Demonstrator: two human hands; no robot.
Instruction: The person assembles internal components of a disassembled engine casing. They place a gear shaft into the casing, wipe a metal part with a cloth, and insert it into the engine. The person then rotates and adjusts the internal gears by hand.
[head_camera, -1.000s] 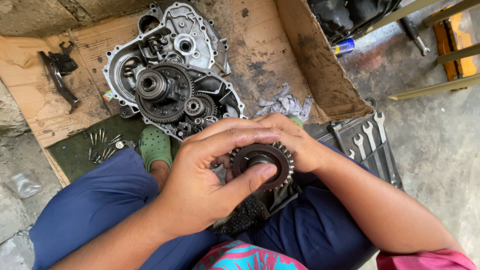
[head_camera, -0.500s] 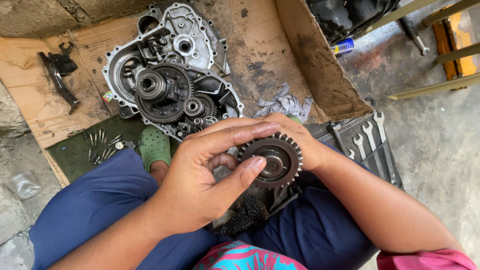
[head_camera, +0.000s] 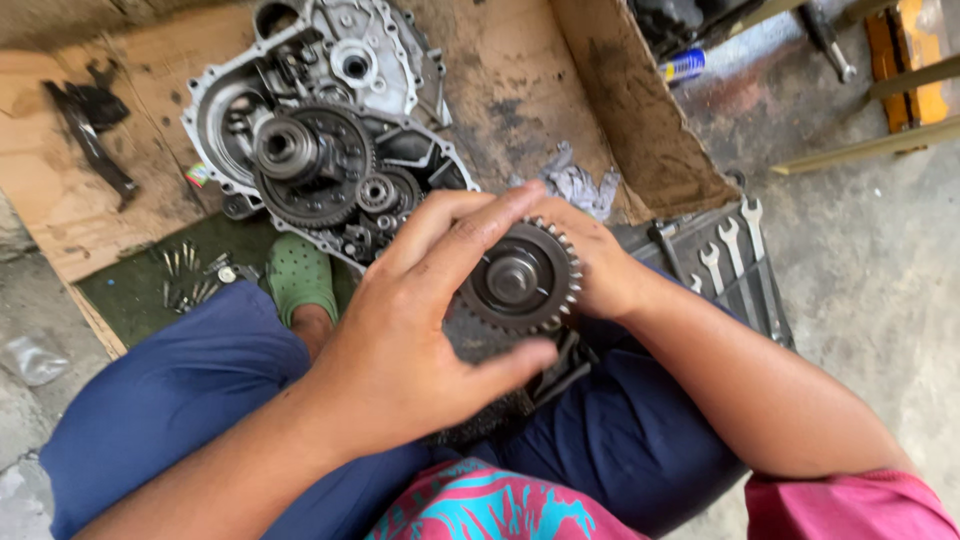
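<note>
A dark toothed gear wheel (head_camera: 520, 278) with a round hub is held over my lap, its flat face turned up toward the camera. My left hand (head_camera: 410, 330) wraps it from the left, fingers stretched over its top edge and thumb under it. Behind the gear on the right sits my right hand (head_camera: 590, 262), gripping its far side. An open engine gearbox case (head_camera: 320, 140) with several gears inside lies on cardboard just beyond my hands.
A set of spanners (head_camera: 735, 265) lies in a pouch at my right. Loose bolts (head_camera: 190, 275) sit on a green mat at left, near my green sandal (head_camera: 298, 275). A crumpled grey rag (head_camera: 580, 185) and a dark metal part (head_camera: 90, 130) rest on the cardboard.
The gear has turned from edge-on and half covered to face-up. My left fingers have spread and slid off its face onto its rim.
</note>
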